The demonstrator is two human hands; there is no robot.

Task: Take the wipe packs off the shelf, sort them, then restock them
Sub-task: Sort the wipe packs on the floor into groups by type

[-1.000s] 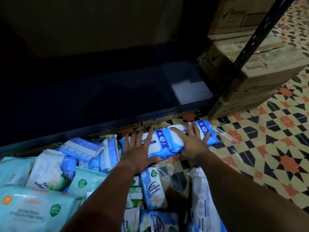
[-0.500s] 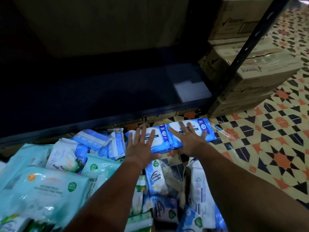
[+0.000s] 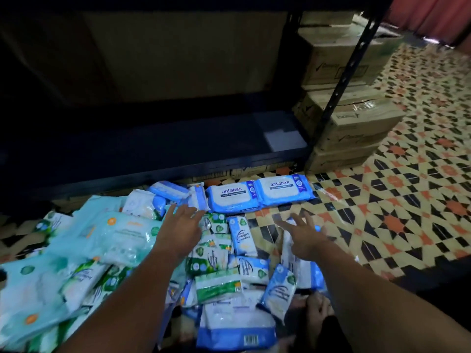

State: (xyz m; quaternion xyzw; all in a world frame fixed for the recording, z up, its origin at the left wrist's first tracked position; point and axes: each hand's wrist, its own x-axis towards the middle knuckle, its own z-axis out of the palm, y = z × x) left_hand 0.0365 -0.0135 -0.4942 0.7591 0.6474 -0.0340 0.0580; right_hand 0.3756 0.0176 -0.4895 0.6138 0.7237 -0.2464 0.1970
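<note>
Two blue Antabax wipe packs [image 3: 257, 194] lie side by side on the tiled floor just in front of the dark bottom shelf [image 3: 158, 146], which has nothing on it. A heap of mixed wipe packs [image 3: 216, 256] in white, green, pale teal and blue covers the floor below and left of them. My left hand [image 3: 182, 221] hovers over the heap with fingers spread, its fingertips near a small blue pack. My right hand [image 3: 303, 234] is held open above the floor and a white-blue pack, holding nothing.
Stacked cardboard boxes [image 3: 356, 118] stand right of the shelf's black upright post [image 3: 341, 80]. Patterned floor tiles [image 3: 407, 200] spread to the right. My bare foot [image 3: 316, 314] shows at the bottom edge among the packs.
Both hands have lifted off the two blue Antabax packs and drawn back toward me. The packs stay side by side by the shelf edge.
</note>
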